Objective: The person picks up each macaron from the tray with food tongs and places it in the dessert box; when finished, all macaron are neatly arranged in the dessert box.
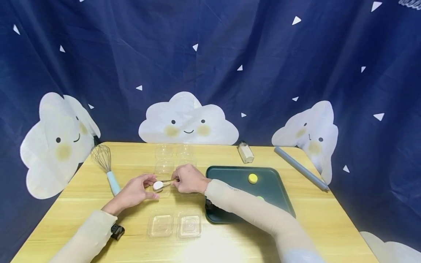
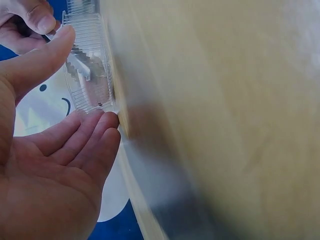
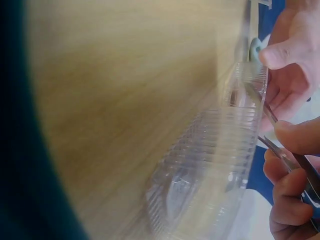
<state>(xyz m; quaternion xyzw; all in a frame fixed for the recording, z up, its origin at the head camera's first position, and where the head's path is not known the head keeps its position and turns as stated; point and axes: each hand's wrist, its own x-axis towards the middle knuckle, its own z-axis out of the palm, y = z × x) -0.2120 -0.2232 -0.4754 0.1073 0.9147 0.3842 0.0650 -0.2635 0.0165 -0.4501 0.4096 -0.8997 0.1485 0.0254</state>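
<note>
White round piece (image 1: 158,185): we find it held between the tips of metal tongs (image 1: 169,180), at a clear box (image 1: 167,193) left of the middle of the table (image 1: 332,233). Whether it touches the bottom of that box we cannot tell.

Right hand (image 1: 188,179): thumb and fingers pinch the metal tongs, coming in from the right. Left hand (image 1: 136,190): released, grasping nothing; we note thumb and fingers spread to either side of the white round piece. Contact with the box wall is unclear to us.

Surroundings: ribbed lids (image 1: 163,166) of clear plastic stand on the far side; two square compartments (image 1: 160,225) lie on the near side, side by side. To the right we record a dark green tray (image 1: 230,174) bearing a yellow round piece (image 1: 252,178) and a green round piece (image 1: 260,198), the latter partly hidden by the right sleeve (image 1: 250,206). Far left, a whisk (image 1: 113,182) with a pale blue handle; beyond the tray, a small whitish container (image 1: 246,152); far right, a grey-blue rod (image 1: 300,168), lying diagonally.
</note>
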